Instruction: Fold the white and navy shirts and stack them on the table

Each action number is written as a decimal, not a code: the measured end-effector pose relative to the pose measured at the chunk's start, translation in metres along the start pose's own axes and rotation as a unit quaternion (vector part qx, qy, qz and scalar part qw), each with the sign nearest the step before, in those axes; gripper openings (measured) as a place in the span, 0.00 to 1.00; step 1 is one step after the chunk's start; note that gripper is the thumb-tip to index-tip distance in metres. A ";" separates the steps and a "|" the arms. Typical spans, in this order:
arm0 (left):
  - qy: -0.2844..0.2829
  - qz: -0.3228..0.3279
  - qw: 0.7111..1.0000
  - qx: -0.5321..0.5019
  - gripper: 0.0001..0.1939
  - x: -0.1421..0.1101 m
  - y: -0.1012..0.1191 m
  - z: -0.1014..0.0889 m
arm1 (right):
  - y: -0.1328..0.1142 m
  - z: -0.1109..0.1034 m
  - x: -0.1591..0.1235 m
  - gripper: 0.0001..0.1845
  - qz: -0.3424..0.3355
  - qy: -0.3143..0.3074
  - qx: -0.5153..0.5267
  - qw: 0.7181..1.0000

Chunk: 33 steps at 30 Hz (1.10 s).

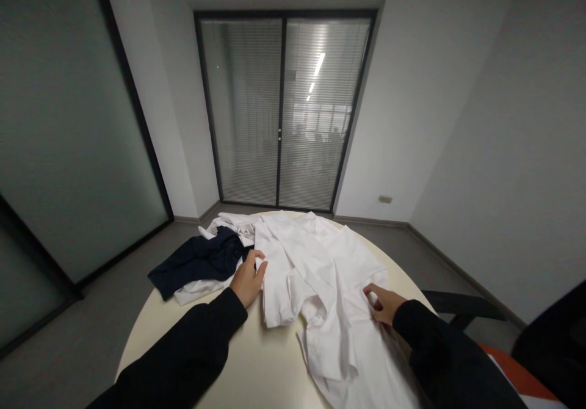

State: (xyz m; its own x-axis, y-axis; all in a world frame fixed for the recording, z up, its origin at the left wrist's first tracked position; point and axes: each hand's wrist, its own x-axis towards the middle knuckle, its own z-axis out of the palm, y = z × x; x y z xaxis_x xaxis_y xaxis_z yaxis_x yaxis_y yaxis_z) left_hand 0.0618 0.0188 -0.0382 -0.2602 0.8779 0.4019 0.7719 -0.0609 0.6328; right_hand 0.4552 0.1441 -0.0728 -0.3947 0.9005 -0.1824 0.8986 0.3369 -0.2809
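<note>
A white short-sleeved shirt [315, 262] lies crumpled across the round table and hangs toward the near edge. My left hand [249, 279] is at its left side, thumb and forefinger apart beside the cloth. On the right, my right hand [385, 304] has its fingers curled at the shirt's side edge, and creases run toward them. Left of the shirt, a dark navy garment [199, 262] rests on more white cloth [196, 288], bunched up. Part of this pile is hidden behind my left hand and the shirt.
The cream round table [256, 372] carries the clothes. At lower right are a dark chair [556, 329] and something orange-red [517, 369]. Beyond the table stand glazed doors with blinds [247, 116]; a frosted glass panel [68, 122] is on the left.
</note>
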 end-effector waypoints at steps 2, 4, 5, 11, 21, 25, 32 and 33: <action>0.029 0.030 0.998 0.046 0.14 0.013 0.005 -0.018 | 0.002 -0.007 0.000 0.27 0.017 -0.011 -0.018 1.000; 0.063 0.074 0.987 0.130 0.17 0.031 0.005 -0.039 | 0.005 -0.014 0.000 0.26 0.042 -0.016 -0.035 0.998; 0.053 0.113 0.977 0.173 0.21 0.040 0.001 -0.049 | 0.006 -0.017 0.000 0.26 0.053 -0.017 -0.040 0.998; -0.120 0.090 0.921 0.359 0.69 0.071 -0.038 -0.054 | 0.011 -0.017 0.004 0.25 0.078 0.005 -0.065 0.995; 0.005 0.010 0.919 0.394 0.37 0.078 -0.028 -0.002 | 0.011 -0.007 0.014 0.25 0.100 0.017 -0.098 0.990; 0.004 0.016 0.928 0.372 0.35 0.087 -0.030 -0.003 | 0.007 -0.009 0.014 0.25 0.097 0.024 -0.107 0.989; 0.007 0.073 0.950 0.303 0.39 0.087 -0.038 -0.041 | -0.004 -0.025 0.006 0.25 0.074 -0.017 -0.100 0.992; 0.019 0.083 0.950 0.299 0.36 0.084 -0.035 -0.044 | -0.006 -0.026 0.005 0.25 0.076 -0.019 -0.101 0.992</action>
State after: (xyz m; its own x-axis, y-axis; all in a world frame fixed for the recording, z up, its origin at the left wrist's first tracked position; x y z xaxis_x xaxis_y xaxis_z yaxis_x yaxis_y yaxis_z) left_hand -0.0125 0.0738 0.0022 -0.1175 0.8609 0.4950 0.9929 0.0933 0.0735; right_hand 0.4530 0.1536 -0.0481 -0.2548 0.9353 -0.2454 0.9669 0.2492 -0.0540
